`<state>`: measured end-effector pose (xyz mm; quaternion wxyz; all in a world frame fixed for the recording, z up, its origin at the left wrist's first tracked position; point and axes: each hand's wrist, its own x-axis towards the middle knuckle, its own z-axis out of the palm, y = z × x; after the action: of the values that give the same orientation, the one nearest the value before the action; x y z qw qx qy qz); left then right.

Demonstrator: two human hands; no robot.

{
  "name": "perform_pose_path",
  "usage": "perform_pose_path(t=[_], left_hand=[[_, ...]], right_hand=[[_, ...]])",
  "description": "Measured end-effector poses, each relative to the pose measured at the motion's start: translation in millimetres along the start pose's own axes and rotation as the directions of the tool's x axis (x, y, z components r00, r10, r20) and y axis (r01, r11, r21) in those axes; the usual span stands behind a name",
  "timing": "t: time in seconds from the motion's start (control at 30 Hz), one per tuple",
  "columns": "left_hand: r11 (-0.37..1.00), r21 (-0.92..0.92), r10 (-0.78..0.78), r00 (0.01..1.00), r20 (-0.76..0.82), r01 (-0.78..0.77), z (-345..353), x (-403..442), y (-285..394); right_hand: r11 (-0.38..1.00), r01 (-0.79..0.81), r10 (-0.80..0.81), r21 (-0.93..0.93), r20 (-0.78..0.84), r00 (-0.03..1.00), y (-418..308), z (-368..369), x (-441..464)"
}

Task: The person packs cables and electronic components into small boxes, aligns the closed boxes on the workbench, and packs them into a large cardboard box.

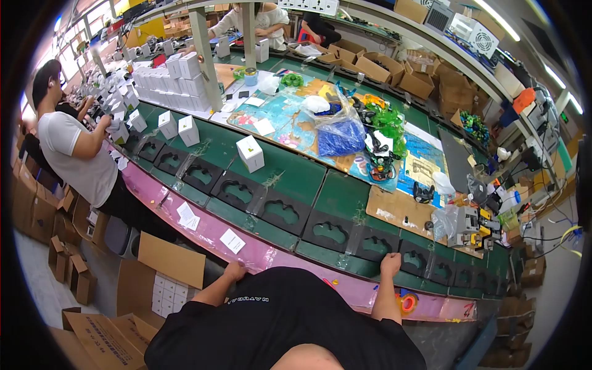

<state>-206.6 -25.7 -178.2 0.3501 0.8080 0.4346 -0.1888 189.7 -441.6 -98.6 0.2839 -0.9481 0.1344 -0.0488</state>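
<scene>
My left hand (234, 271) is curled closed at the pink front edge (271, 259) of the bench, just below a white printed sheet (232, 241). What it holds, if anything, is hidden. My right hand (390, 264) rests closed at the near side of the green bench top, by a black foam insert (377, 245) with a shaped cutout. Nothing can be made out in its fingers. More black foam inserts (283, 210) lie in a curved row along the bench. A white box (250, 153) stands upright beyond them.
A person in a white shirt (80, 154) works at the left. White boxes (176, 86) are stacked behind. Plastic-wrapped blue parts (341, 137) and green parts (387, 120) lie across the bench. An orange tape roll (407, 303) is near my right forearm; an open carton (171, 262) stands lower left.
</scene>
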Motion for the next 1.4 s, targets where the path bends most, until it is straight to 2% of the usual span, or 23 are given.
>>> perform_pose_path(t=[0.1,0.13,0.2,0.27,0.3,0.37,0.43,0.53,0.63,0.7,0.87,1.07,1.23,1.4], left_hand=[[1.000,-0.008,0.013,1.000,-0.001,-0.013,1,2,1],[1.000,-0.006,0.021,1.000,0.011,-0.021,2,4,0],[1.000,-0.014,0.009,1.000,0.000,-0.009,2,2,1],[1.000,-0.024,-0.010,1.000,-0.021,0.009,2,2,-1],[1.000,-0.018,0.012,1.000,-0.019,-0.012,3,3,-1],[1.000,-0.016,0.025,1.000,-0.019,-0.025,7,5,-6],[0.996,-0.017,0.082,0.995,-0.062,-0.083,14,3,-12],[0.995,-0.082,0.051,0.997,-0.063,-0.056,19,-1,-11],[0.997,-0.068,0.017,0.998,-0.056,-0.021,23,-4,-4],[0.998,-0.005,0.066,0.996,-0.058,-0.067,15,-8,4],[0.998,-0.057,0.004,0.997,-0.080,-0.009,13,-9,12],[1.000,-0.028,-0.009,1.000,-0.019,0.008,8,-10,14],[1.000,-0.024,-0.001,1.000,-0.024,0.000,5,-17,18],[1.000,-0.004,-0.007,1.000,-0.006,0.007,1,-18,23]], right_hand=[[0.982,0.183,-0.185,0.037,0.043,0.982,-57,9,-26],[0.954,0.277,-0.288,0.118,0.089,0.954,-69,17,-36],[0.898,0.409,-0.437,0.159,0.231,0.869,-95,25,-60],[0.874,0.444,-0.486,0.198,0.312,0.817,-110,41,-80],[0.859,0.500,-0.504,0.107,0.345,0.792,-113,45,-87],[0.833,0.553,-0.534,-0.004,0.255,0.806,-113,55,-96],[0.831,0.557,-0.532,-0.012,0.279,0.800,-109,55,-92],[0.816,0.578,-0.551,0.016,0.323,0.769,-104,50,-80],[0.801,0.594,-0.581,0.074,0.333,0.742,-99,49,-74],[0.828,0.559,-0.530,0.041,0.383,0.757,-101,44,-77],[0.806,0.591,-0.566,0.038,0.345,0.749,-95,48,-74],[0.787,0.617,-0.581,-0.006,0.328,0.744,-93,44,-73],[0.821,0.570,-0.529,0.020,0.403,0.747,-94,36,-74],[0.797,0.604,-0.573,0.012,0.334,0.749,-87,39,-69]])
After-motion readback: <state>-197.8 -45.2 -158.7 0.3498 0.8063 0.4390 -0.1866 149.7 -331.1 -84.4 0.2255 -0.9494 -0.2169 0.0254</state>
